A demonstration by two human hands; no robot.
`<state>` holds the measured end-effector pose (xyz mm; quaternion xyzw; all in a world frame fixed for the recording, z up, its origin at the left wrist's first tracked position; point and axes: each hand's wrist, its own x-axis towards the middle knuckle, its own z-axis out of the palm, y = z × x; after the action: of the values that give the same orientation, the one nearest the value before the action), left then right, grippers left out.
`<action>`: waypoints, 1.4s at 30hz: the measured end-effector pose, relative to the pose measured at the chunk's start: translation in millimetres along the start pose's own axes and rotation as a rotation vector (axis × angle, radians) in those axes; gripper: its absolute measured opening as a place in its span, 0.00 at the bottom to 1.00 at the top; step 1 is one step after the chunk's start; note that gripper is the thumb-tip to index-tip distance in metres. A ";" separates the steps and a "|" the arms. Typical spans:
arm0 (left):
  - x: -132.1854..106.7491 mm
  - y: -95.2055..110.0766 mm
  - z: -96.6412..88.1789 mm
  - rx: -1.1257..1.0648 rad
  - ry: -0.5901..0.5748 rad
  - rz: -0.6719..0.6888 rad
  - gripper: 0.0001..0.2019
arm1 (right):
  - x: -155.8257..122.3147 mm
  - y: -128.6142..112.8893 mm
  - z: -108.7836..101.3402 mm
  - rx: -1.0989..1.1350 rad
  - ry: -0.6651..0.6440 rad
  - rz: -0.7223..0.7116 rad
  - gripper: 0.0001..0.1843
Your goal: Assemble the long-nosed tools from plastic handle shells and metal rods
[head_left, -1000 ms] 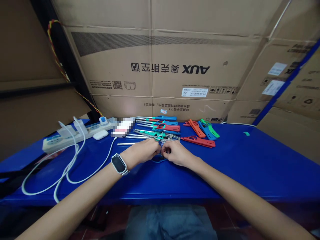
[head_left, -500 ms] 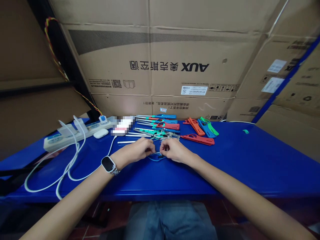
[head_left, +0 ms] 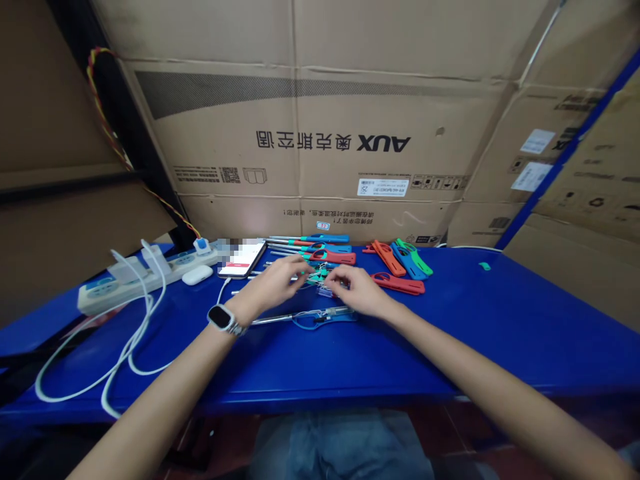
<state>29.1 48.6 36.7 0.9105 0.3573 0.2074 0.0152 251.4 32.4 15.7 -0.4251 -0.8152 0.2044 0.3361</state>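
Note:
An opened blue utility lighter (head_left: 320, 324) lies in front of my hands, its half shell showing thin wires, a metal tube (head_left: 273, 320) and a clear part. Over the pile behind it, my left hand (head_left: 275, 287) has bent, slightly parted fingers beside small green pieces (head_left: 320, 272). My right hand (head_left: 363, 291) reaches in from the other side, thumb and forefinger apart above clear bluish parts (head_left: 326, 292). I see nothing held in either hand, though some fingertips are partly hidden.
Several assembled lighters (head_left: 333, 257) lie behind the pile, with loose coloured shells (head_left: 389, 259) to the right. On the left are a phone (head_left: 243, 260), a white earbud case (head_left: 197, 275), a power strip (head_left: 165, 270) and white cables (head_left: 145, 320). Cardboard (head_left: 310, 100) walls the back.
Both hands have left the opened blue lighter, now lying uncovered on the table, and moved back over the pile of small parts. The camera view has shifted slightly.

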 end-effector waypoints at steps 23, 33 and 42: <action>47.2 -28.3 3.5 0.285 -0.047 -0.028 0.11 | 54.3 33.9 -8.6 -0.382 0.065 -0.026 0.02; 2.2 -17.2 7.3 -0.095 0.171 0.104 0.06 | 14.9 12.5 -13.4 -0.389 0.128 -0.261 0.02; -1.8 -21.8 10.4 -0.194 0.119 -0.090 0.08 | -10.6 16.7 -10.3 -0.462 -0.069 -0.238 0.06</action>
<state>17.9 64.9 22.6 0.8739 0.3763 0.2940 0.0914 272.5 33.4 8.5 -0.3844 -0.8956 -0.0135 0.2237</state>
